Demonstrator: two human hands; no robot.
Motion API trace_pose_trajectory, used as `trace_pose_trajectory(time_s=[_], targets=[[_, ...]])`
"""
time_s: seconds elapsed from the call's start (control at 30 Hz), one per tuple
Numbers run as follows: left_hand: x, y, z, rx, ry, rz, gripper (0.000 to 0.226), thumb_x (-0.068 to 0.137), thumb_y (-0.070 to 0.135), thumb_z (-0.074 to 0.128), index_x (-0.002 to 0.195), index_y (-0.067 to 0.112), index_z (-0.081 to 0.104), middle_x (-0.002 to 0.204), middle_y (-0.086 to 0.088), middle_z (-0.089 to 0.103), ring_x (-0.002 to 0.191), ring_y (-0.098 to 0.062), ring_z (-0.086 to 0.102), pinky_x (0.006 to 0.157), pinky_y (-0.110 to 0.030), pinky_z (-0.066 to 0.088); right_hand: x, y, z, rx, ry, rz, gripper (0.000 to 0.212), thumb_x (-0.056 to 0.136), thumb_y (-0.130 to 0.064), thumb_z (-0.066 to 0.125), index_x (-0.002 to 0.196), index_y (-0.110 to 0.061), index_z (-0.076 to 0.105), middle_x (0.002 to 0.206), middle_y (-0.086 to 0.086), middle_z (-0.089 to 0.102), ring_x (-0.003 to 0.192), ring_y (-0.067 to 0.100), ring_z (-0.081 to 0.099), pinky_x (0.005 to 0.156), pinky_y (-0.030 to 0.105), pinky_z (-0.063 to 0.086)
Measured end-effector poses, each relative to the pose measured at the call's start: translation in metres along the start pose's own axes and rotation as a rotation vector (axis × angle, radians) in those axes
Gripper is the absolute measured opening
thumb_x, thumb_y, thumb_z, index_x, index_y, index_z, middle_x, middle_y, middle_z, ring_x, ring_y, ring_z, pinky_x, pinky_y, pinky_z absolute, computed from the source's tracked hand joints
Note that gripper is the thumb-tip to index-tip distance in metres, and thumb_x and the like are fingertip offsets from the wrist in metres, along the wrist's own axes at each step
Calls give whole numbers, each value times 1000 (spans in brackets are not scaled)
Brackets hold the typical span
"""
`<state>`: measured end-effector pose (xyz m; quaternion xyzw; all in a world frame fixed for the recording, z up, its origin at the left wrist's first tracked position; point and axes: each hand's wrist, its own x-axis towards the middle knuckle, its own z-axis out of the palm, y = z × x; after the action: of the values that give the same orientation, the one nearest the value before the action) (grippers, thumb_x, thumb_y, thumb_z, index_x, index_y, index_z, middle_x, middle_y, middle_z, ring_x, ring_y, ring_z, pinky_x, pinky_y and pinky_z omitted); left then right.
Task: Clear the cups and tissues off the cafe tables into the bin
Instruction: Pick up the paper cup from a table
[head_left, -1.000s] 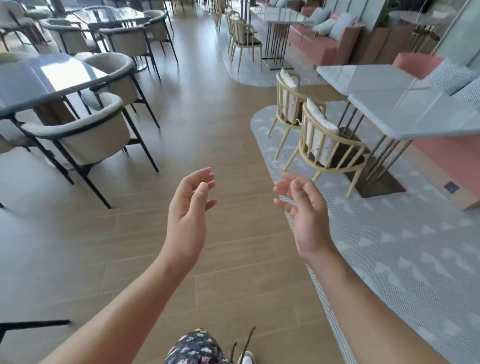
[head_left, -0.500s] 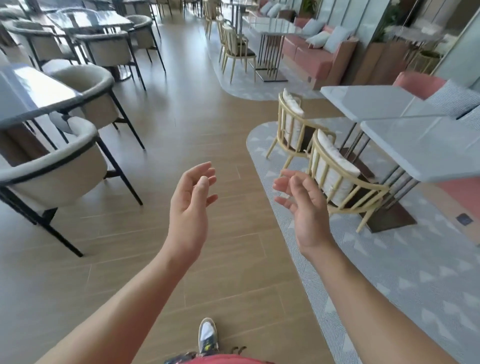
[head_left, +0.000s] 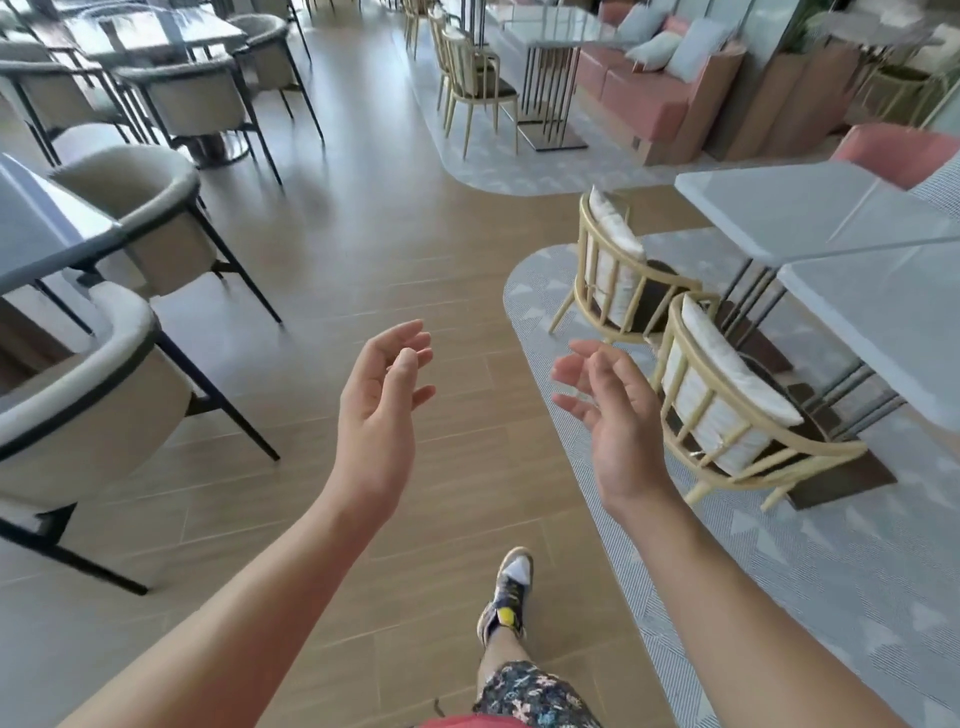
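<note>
My left hand (head_left: 379, 410) and my right hand (head_left: 613, 415) are held out in front of me over the wooden floor, palms turned toward each other, fingers loosely curled, holding nothing. No cup, tissue or bin shows in the head view. The pale grey tables on the right (head_left: 810, 213) and the dark glass table on the left (head_left: 47, 234) show bare tops where visible.
A wooden aisle (head_left: 374, 249) runs ahead between beige armchairs with black legs (head_left: 78, 415) on the left and cane chairs (head_left: 727, 415) on a grey patterned rug (head_left: 831, 571) on the right. Pink sofas (head_left: 649, 88) and more tables stand further back. My right foot (head_left: 511, 587) is forward.
I have walked forward along the aisle; the chairs and tables on both sides have drawn nearer. My right foot has swung ahead. Both hands keep the same empty pose.
</note>
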<state>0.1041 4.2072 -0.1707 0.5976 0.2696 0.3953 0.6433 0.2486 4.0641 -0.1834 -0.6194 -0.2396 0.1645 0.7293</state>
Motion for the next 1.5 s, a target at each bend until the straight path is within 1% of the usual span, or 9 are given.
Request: trace_pose_trajectory(time_s=[0.23, 0.47, 0.6, 0.73, 0.87, 1.0, 1.17, 1.33, 1.5], targets=[[162, -31, 66, 11, 7, 23, 33, 98, 33, 47, 125, 26, 65, 125, 4, 70, 121, -15, 64, 100, -46, 56, 184, 34, 0, 45, 10, -7, 42, 91, -57, 59, 114, -23, 69, 107, 6, 71, 110, 21, 69, 91, 39, 56], [310, -39, 130, 6, 28, 43, 34, 98, 34, 47, 126, 25, 64, 127, 1, 68, 121, -16, 64, 99, -46, 56, 350, 37, 5, 30, -27, -27, 43, 92, -56, 58, 115, -21, 70, 107, 5, 72, 110, 22, 69, 89, 37, 56], [383, -54, 156, -1, 27, 34, 33, 99, 34, 46, 125, 26, 64, 126, 2, 69, 121, -15, 64, 99, -45, 56, 424, 47, 2, 5, -48, -27, 37, 95, -55, 56, 114, -27, 71, 108, 5, 73, 111, 21, 69, 95, 45, 57], [460, -72, 178, -12, 20, 33, 33, 99, 34, 47, 125, 25, 64, 126, 1, 69, 121, -16, 64, 99, -46, 56, 501, 62, 3, 17, -19, -17, 37, 92, -58, 58, 113, -30, 71, 109, 8, 71, 113, 24, 68, 96, 46, 55], [550, -95, 194, -28, 10, 39, 31, 98, 34, 47, 122, 27, 65, 126, 0, 69, 121, -17, 65, 97, -46, 55, 586, 86, 19, -1, -2, -10, 36, 97, -51, 56, 117, -24, 70, 108, 5, 72, 113, 23, 69, 97, 46, 56], [652, -113, 208, -45, -21, 45, 31, 98, 33, 47, 122, 27, 65, 126, -1, 68, 121, -17, 64, 96, -42, 56, 681, 104, 48, -11, 19, -25, 41, 94, -55, 57, 118, -24, 70, 109, 5, 71, 112, 22, 69, 94, 43, 56], [782, -115, 226, -38, -67, 55, 33, 98, 33, 47, 124, 25, 65, 127, 0, 68, 121, -16, 64, 98, -45, 56, 802, 107, 81, -7, 87, -70, 33, 100, -44, 54, 118, -21, 70, 107, 5, 72, 111, 23, 69, 96, 46, 57], [885, -120, 248, -26, -98, 56, 31, 98, 34, 47, 122, 27, 65, 126, 1, 69, 121, -16, 64, 98, -46, 55, 896, 114, 98, -20, 115, -86, 30, 102, -43, 53, 117, -23, 71, 107, 3, 73, 111, 21, 70, 96, 45, 58], [975, -139, 282, -25, -139, 55, 32, 98, 34, 47, 123, 26, 65, 127, 1, 69, 121, -16, 64, 97, -44, 56, 988, 135, 98, -37, 134, -81, 33, 100, -49, 54, 116, -25, 71, 108, 3, 73, 110, 20, 70, 97, 50, 57]])
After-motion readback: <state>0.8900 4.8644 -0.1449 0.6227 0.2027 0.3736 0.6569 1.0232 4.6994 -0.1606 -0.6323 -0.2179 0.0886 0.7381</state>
